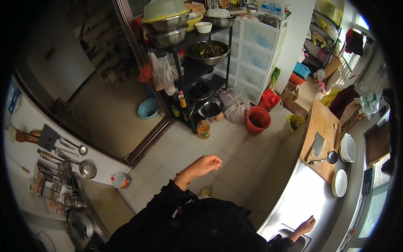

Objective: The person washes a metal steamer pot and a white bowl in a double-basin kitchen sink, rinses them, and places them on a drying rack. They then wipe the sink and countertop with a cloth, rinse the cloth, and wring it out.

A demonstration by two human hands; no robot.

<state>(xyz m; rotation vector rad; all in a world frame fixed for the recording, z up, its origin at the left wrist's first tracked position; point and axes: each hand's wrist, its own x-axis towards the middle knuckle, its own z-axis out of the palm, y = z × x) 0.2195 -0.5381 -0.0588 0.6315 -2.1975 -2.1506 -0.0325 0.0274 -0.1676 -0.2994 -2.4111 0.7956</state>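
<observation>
My left hand (207, 165) hangs in front of my body above the tiled floor, with its fingers loosely curled and nothing in it. A beaded bracelet circles that wrist. My right hand (306, 225) is at the lower right, over the steel counter (291, 201) beside the sink (302, 244). Its fingers are bent, and whether they hold anything small cannot be seen. Farther along that counter lies a wooden cutting board (321, 132) bearing a cleaver (318, 144) and a small black ladle (332, 157). A white bowl (339, 183) stands near the board.
A black shelf rack (201, 71) holds steel basins and pans. On the floor are a red bucket (258, 120), an oil jug (203, 129) and a plastic bag (234, 107). Utensils, including a skimmer (87, 169), hang at left above a pot (80, 225). A doorway threshold (148, 145) crosses the floor.
</observation>
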